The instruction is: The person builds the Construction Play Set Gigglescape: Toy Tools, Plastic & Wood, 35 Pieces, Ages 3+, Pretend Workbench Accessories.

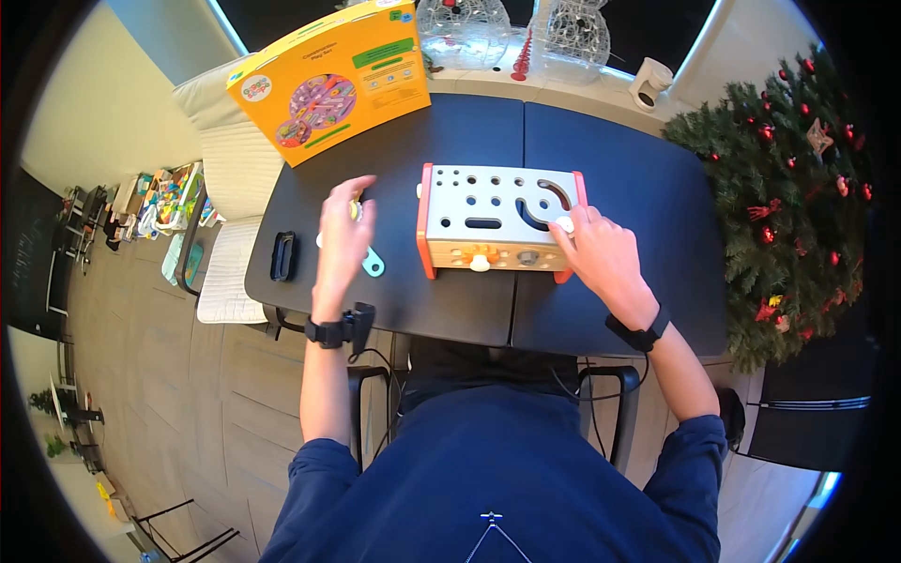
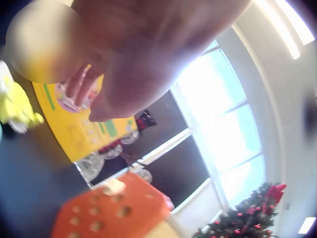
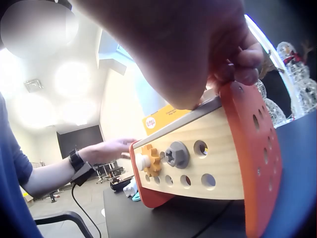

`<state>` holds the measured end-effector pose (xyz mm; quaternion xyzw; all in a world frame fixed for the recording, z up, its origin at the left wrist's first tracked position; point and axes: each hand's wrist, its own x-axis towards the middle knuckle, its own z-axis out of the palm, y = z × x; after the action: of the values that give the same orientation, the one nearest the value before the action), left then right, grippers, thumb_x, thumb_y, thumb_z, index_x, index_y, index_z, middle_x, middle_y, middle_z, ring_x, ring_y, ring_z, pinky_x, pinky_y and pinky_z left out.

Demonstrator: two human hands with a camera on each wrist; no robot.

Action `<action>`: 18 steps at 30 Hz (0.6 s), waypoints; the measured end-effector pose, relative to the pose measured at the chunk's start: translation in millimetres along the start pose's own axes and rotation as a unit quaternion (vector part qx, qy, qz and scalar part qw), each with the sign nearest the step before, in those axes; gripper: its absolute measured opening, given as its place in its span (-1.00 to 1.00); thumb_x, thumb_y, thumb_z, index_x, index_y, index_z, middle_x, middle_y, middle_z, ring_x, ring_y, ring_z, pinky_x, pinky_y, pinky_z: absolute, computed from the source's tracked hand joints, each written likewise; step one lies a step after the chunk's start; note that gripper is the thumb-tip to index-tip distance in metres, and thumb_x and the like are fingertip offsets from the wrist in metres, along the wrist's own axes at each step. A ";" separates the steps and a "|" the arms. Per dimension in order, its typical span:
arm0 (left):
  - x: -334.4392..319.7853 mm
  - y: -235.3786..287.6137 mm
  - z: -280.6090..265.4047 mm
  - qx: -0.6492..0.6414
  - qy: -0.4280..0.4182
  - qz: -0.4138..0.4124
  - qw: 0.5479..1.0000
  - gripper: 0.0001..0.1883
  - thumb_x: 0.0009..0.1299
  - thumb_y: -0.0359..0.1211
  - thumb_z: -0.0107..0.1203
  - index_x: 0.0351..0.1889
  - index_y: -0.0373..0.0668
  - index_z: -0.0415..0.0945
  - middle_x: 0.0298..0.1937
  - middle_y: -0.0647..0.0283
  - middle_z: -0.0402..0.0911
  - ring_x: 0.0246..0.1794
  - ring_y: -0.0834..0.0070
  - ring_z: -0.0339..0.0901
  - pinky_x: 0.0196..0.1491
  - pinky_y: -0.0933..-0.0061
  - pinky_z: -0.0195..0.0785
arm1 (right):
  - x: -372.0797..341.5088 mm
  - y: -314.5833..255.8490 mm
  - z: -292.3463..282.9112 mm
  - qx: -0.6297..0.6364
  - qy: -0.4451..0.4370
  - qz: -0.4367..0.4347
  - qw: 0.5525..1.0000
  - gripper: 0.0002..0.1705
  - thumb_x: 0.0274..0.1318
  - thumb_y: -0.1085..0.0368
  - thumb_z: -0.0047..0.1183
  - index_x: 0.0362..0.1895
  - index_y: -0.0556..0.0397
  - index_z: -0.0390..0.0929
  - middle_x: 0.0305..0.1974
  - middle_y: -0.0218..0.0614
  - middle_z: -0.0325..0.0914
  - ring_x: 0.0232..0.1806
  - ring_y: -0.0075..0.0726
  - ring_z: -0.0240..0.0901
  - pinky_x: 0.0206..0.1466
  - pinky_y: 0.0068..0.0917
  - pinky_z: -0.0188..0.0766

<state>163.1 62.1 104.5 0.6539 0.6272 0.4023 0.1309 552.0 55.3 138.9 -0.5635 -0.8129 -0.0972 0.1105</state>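
A toy workbench (image 1: 497,202) with a grey perforated top and red end panels stands on the dark table. My right hand (image 1: 605,253) is at its right front corner, thumb and forefinger pinching a small white knob (image 1: 563,225) at the top. Curled fingers (image 3: 246,58) show over the top edge in the right wrist view. To the left of the bench, my left hand (image 1: 345,239) hovers above the table with fingers loosely bent. Below and behind it lie a teal tool (image 1: 374,263) and a yellow-and-white toy piece (image 2: 19,101), partly hidden by the hand in the head view.
A yellow box (image 1: 328,80) stands at the back left of the table (image 1: 638,310). Near the left edge lies a black tray-like case (image 1: 283,256). An orange gear (image 3: 152,160) and a grey bolt (image 3: 177,154) sit on the bench's front. A decorated tree (image 1: 779,206) stands at the right.
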 end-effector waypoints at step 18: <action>-14.5 -106.8 -6.3 0.211 -0.148 -0.322 0.911 -0.11 0.48 0.28 0.21 0.51 -0.19 0.33 0.37 -0.27 0.56 0.32 -0.21 0.63 0.36 -0.11 0.51 | 5.2 3.6 -2.8 0.051 -0.016 -0.002 0.999 -0.52 0.51 -0.06 0.16 -0.22 0.16 0.59 -0.29 -0.05 0.73 -0.38 0.10 0.76 -0.36 -0.11 0.67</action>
<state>84.0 65.6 31.1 0.4810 0.8474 0.0947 0.2038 553.8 60.4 143.2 -0.5574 -0.8194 -0.0467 0.1257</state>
